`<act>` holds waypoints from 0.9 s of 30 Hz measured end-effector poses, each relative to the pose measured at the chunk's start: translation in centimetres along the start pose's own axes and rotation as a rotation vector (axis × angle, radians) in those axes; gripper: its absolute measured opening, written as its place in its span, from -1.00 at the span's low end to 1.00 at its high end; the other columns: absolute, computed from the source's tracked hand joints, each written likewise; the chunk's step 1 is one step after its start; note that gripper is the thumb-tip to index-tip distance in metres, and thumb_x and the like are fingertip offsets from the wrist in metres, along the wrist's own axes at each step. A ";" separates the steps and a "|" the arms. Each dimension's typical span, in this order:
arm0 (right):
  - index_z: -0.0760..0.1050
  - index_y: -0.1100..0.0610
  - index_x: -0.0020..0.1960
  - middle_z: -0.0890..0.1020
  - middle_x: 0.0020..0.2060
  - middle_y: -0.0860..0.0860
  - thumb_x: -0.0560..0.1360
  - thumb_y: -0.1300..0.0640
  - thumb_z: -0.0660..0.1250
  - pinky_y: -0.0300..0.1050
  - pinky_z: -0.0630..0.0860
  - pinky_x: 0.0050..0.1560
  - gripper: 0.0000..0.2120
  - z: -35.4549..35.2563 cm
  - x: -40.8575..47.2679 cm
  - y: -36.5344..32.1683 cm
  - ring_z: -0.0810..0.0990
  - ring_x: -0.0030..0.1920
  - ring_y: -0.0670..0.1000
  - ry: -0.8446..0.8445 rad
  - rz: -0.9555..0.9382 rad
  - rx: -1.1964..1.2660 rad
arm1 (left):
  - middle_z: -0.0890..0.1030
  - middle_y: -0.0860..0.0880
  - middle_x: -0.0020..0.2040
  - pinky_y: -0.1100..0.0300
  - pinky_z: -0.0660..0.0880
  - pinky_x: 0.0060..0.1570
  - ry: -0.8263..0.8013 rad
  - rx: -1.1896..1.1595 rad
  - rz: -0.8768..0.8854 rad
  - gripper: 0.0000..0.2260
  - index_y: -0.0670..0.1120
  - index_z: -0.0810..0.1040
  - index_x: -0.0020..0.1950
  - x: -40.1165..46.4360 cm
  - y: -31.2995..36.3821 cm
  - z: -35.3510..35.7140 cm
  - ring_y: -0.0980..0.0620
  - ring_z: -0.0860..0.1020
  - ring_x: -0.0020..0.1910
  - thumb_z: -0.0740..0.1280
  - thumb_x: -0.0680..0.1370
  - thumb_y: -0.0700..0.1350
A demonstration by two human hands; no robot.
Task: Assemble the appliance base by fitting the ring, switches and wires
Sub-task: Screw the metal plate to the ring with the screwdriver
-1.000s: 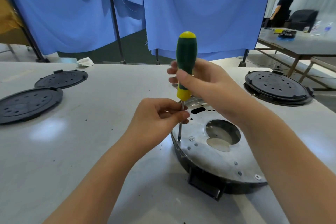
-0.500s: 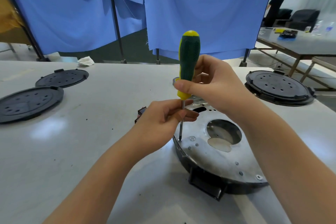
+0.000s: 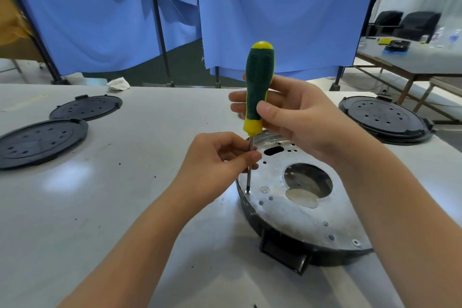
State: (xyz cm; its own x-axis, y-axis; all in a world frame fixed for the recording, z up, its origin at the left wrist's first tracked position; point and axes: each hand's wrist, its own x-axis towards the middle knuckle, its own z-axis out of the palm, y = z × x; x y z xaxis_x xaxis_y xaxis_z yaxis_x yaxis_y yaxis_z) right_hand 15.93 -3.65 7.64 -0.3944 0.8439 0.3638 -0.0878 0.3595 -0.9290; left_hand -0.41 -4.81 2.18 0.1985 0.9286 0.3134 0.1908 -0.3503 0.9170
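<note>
While the right hand (image 3: 300,117) gripped the screwdriver (image 3: 257,90) handle and the left hand (image 3: 217,157) pinched its shaft, steady downward pressure seemed wise to keep the tip seated in the base (image 3: 300,220) screw.

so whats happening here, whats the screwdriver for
A person is driving a screw at the left rim of the metal plate on a black appliance base. The right hand grips the green and yellow screwdriver by its handle, held upright. The left hand pinches the shaft to steady it, tip set down at the plate's edge. Three black perforated discs lie around on the white table.
</note>
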 end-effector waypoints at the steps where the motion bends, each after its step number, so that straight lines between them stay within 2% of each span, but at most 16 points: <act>1: 0.50 0.09 0.15 0.70 0.01 0.05 0.50 0.36 0.30 -0.02 0.59 0.09 -0.72 0.1 0.0 0.0 0.67 0.06 0.06 0.034 -0.022 -0.064 | 0.70 -0.02 -0.27 0.27 0.61 -0.21 -0.011 -0.012 -0.003 -0.88 -0.06 0.65 -0.16 0.0 0.0 0.0 0.04 0.70 -0.26 0.46 0.45 -0.29; 4: 0.55 0.09 0.04 0.72 -0.11 0.04 0.37 0.28 0.50 0.00 0.63 0.00 -0.72 0.5 0.2 0.1 0.70 -0.07 0.06 0.175 -0.072 -0.206 | 0.70 0.00 -0.23 0.35 0.58 -0.20 -0.061 -0.023 0.003 -0.81 -0.03 0.63 -0.12 -0.2 0.2 0.1 0.09 0.70 -0.23 0.37 0.51 -0.33; 6: 0.53 0.09 -0.05 0.70 -0.25 -0.07 0.30 0.21 0.57 -0.13 0.63 -0.14 -0.69 0.9 0.3 0.1 0.70 -0.21 -0.04 0.247 -0.103 -0.288 | 0.71 0.04 -0.20 0.33 0.58 -0.14 -0.099 -0.014 0.009 -0.77 0.00 0.61 -0.08 -0.2 0.2 0.3 0.10 0.69 -0.19 0.32 0.55 -0.33; 8: 0.44 0.11 -0.11 0.61 -0.40 -0.19 0.26 0.16 0.60 -0.32 0.55 -0.30 -0.63 1.3 0.3 0.3 0.61 -0.38 -0.18 0.295 -0.133 -0.346 | 0.71 0.05 -0.17 0.30 0.59 -0.08 -0.129 -0.006 0.014 -0.74 0.02 0.60 -0.04 -0.2 0.1 0.3 0.11 0.69 -0.15 0.27 0.58 -0.34; 10: 0.39 0.10 -0.14 0.56 -0.46 -0.24 0.25 0.13 0.61 -0.35 0.51 -0.35 -0.60 1.6 0.3 0.4 0.55 -0.43 -0.22 0.332 -0.139 -0.376 | 0.71 0.05 -0.16 0.29 0.59 -0.05 -0.143 -0.008 0.021 -0.73 0.02 0.59 -0.01 -0.3 0.1 0.4 0.11 0.69 -0.13 0.24 0.59 -0.34; 13: 0.44 0.09 -0.08 0.61 -0.35 -0.18 0.32 0.11 0.56 -0.30 0.55 -0.27 -0.68 1.6 0.3 0.4 0.61 -0.35 -0.18 0.311 -0.104 -0.357 | 0.72 0.04 -0.16 0.25 0.60 -0.02 -0.131 -0.018 0.021 -0.74 0.02 0.59 0.01 -0.4 0.1 0.4 0.10 0.69 -0.13 0.24 0.59 -0.33; 15: 0.50 0.09 0.05 0.67 -0.13 -0.07 0.44 0.16 0.46 -0.15 0.61 -0.09 -0.77 1.2 0.4 0.4 0.69 -0.12 -0.05 0.213 -0.049 -0.232 | 0.72 0.02 -0.15 0.24 0.60 -0.01 -0.120 -0.040 0.002 -0.77 -0.05 0.59 0.06 -0.4 0.0 0.5 0.08 0.69 -0.13 0.24 0.59 -0.33; 18: 0.48 0.06 0.18 0.68 0.07 -0.02 0.47 0.22 0.31 -0.06 0.56 0.17 -0.70 0.8 0.2 0.3 0.64 0.12 -0.01 0.048 0.011 -0.056 | 0.71 0.03 -0.13 0.25 0.60 -0.01 -0.108 -0.058 -0.018 -0.82 -0.09 0.59 0.09 -0.4 0.0 0.5 0.09 0.69 -0.13 0.26 0.59 -0.30; 21: 0.49 0.13 0.18 0.69 0.02 0.03 0.52 0.34 0.29 -0.10 0.58 0.09 -0.73 0.7 0.1 0.0 0.67 0.06 0.02 0.016 -0.028 -0.088 | 0.72 0.04 -0.18 0.19 0.60 0.02 -0.039 -0.023 0.015 -0.87 -0.02 0.64 -0.03 -0.3 0.1 0.4 0.11 0.69 -0.15 0.42 0.50 -0.24; 23: 0.50 0.20 0.15 0.70 -0.07 0.03 0.49 0.38 0.34 -0.16 0.60 -0.03 -0.74 0.9 0.0 -0.1 0.69 -0.02 0.03 0.043 -0.055 -0.137 | 0.71 0.07 -0.26 0.25 0.61 -0.08 0.040 0.019 0.045 -0.86 0.01 0.66 -0.14 -0.2 0.0 0.2 0.12 0.68 -0.23 0.54 0.38 -0.18; 25: 0.52 0.19 0.08 0.71 -0.13 0.03 0.42 0.37 0.42 -0.17 0.60 -0.10 -0.74 1.2 0.1 -0.1 0.71 -0.09 0.03 0.083 -0.085 -0.172 | 0.69 0.06 -0.31 0.28 0.61 -0.20 0.082 0.014 0.057 -0.85 -0.03 0.66 -0.21 -0.1 -0.1 0.1 0.09 0.67 -0.31 0.58 0.31 -0.17; 27: 0.52 0.14 -0.02 0.70 -0.14 0.07 0.35 0.32 0.51 -0.13 0.63 -0.13 -0.72 1.5 0.1 -0.2 0.71 -0.14 0.04 0.142 -0.108 -0.242 | 0.69 0.02 -0.32 0.25 0.62 -0.22 0.081 -0.025 0.041 -0.87 -0.05 0.66 -0.23 -0.1 -0.1 0.1 0.05 0.69 -0.31 0.57 0.32 -0.19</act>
State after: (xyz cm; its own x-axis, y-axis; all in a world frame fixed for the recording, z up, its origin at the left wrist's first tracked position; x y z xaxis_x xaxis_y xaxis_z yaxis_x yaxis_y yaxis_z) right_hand 14.59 -4.23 7.77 -0.2615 0.8367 0.4812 0.1055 0.5203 -0.8474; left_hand -0.34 -4.86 1.99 0.1275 0.9208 0.3686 0.1602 -0.3859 0.9085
